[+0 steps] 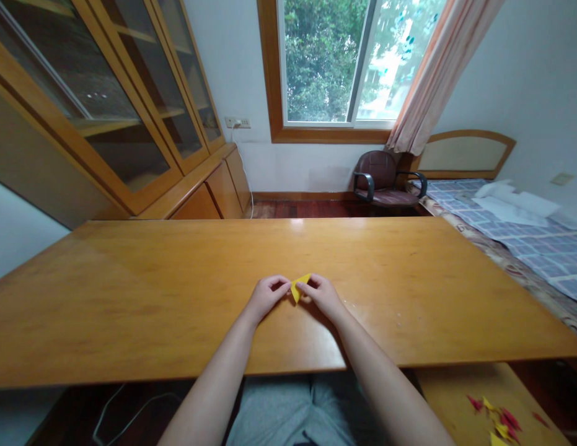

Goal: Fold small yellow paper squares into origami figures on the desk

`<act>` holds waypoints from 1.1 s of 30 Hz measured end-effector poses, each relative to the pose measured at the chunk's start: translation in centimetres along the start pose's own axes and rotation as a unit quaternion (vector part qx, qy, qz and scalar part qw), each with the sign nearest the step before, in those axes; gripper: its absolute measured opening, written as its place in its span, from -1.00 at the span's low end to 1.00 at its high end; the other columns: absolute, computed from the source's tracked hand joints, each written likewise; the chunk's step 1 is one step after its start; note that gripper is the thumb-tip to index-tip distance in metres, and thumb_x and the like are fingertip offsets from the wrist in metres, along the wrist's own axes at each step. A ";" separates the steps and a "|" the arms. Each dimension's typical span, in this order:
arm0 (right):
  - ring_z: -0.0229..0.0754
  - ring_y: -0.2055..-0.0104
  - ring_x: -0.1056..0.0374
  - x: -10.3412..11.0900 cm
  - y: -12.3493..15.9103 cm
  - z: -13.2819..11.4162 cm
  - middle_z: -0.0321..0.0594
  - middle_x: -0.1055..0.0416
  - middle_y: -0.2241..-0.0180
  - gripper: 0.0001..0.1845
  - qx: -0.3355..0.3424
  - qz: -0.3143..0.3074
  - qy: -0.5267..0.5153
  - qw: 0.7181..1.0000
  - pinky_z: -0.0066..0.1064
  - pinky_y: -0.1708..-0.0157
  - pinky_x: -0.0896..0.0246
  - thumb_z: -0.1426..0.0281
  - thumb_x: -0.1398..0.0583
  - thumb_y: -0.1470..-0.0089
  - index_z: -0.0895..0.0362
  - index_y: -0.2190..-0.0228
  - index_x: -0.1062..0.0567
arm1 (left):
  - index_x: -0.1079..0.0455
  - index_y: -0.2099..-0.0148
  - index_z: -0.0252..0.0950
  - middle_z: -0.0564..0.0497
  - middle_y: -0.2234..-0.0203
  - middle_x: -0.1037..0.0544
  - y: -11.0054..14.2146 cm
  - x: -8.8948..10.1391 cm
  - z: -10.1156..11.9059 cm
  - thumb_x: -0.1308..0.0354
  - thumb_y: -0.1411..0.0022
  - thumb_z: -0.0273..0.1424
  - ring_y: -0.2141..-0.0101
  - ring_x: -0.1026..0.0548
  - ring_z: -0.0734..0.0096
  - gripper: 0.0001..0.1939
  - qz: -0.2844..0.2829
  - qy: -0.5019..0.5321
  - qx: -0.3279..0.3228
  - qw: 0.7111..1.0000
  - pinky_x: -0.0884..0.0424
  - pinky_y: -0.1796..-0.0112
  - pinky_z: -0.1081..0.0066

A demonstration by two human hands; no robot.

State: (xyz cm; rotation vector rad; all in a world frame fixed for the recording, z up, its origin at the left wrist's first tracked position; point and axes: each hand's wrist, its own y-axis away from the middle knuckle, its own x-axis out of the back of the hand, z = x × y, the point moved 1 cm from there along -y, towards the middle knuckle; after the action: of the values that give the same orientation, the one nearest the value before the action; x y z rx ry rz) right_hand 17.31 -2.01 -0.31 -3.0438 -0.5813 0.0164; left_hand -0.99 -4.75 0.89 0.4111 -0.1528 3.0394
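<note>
A small piece of folded yellow paper [295,292] is held up just above the wooden table, between my two hands. My left hand [268,296] pinches its left corner with thumb and forefinger. On the other side, my right hand [321,293] grips the paper's right part, the thumb lying across its front. One pointed end of the paper hangs downward. The fingers of my right hand behind the paper are partly hidden.
The wooden table [176,266] spans the view. At the lower right, red and yellow folded paper pieces [507,421] lie on a lower wooden surface [455,396]. Beyond stand an office chair [381,176], a bed [525,241] and a glass-door cabinet [171,167].
</note>
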 end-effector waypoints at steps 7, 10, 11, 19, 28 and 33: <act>-0.20 0.40 -0.31 0.1 0.0 0.3 -0.25 -0.45 0.46 -0.71 -0.001 0.012 0.005 1.000 -0.38 0.34 -0.18 0.19 -0.29 0.02 0.20 0.44 -0.54 | -0.49 0.39 -0.33 0.02 0.51 -0.54 0.0 -0.2 -0.4 -0.17 -0.18 -0.25 0.43 -0.46 0.39 -0.75 -0.009 -0.019 -0.003 1.000 -0.36 0.35 0.47; -0.20 0.40 -0.32 0.1 0.0 0.2 -0.24 -0.46 0.46 -0.70 -0.002 0.013 0.000 1.000 -0.38 0.34 -0.18 0.18 -0.30 0.02 0.20 0.44 -0.54 | -0.49 0.38 -0.33 0.01 0.50 -0.54 0.0 -0.1 -0.5 -0.17 -0.19 -0.24 0.43 -0.46 0.39 -0.75 -0.012 -0.018 -0.005 1.000 -0.36 0.35 0.48; -0.19 0.40 -0.32 0.1 0.0 0.1 -0.24 -0.47 0.46 -0.70 -0.004 0.012 -0.003 1.000 -0.38 0.34 -0.19 0.17 -0.30 0.02 0.19 0.43 -0.54 | -0.50 0.37 -0.33 0.01 0.50 -0.55 0.1 -0.1 -0.6 -0.17 -0.20 -0.24 0.43 -0.46 0.39 -0.75 -0.012 -0.017 -0.005 1.000 -0.37 0.35 0.48; -0.20 0.41 -0.32 0.4 -0.2 0.4 -0.24 -0.47 0.46 -0.68 -0.006 0.016 -0.028 0.999 -0.39 0.35 -0.18 0.16 -0.32 0.02 0.20 0.43 -0.54 | -0.52 0.33 -0.32 -0.02 0.42 -0.59 0.2 -0.1 0.0 -0.16 -0.21 -0.30 0.35 -0.51 0.35 -0.80 -0.013 -0.055 -0.044 0.997 -0.39 0.29 0.45; -0.21 0.42 -0.32 0.4 -0.2 0.6 -0.24 -0.47 0.46 -0.70 -0.002 0.014 -0.041 0.999 -0.39 0.35 -0.18 0.18 -0.31 0.00 0.20 0.42 -0.54 | -0.52 0.33 -0.32 -0.03 0.40 -0.61 0.4 0.0 0.0 -0.19 -0.18 -0.34 0.34 -0.54 0.34 -0.84 -0.010 -0.025 -0.037 0.999 -0.42 0.28 0.44; -0.20 0.40 -0.34 0.5 -0.3 0.6 -0.23 -0.49 0.43 -0.70 -0.005 0.008 -0.044 0.999 -0.38 0.33 -0.19 0.18 -0.31 -0.01 0.19 0.40 -0.55 | -0.54 0.31 -0.30 -0.02 0.39 -0.63 0.4 0.1 0.0 -0.20 -0.17 -0.32 0.33 -0.56 0.32 -0.84 -0.002 -0.030 -0.029 0.999 -0.43 0.25 0.42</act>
State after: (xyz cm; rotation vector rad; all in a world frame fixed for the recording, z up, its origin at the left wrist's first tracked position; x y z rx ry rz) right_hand 17.68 -1.54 -0.91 -3.0715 -0.5629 0.1499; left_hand -1.09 -5.10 0.83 0.4981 -0.2417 3.0121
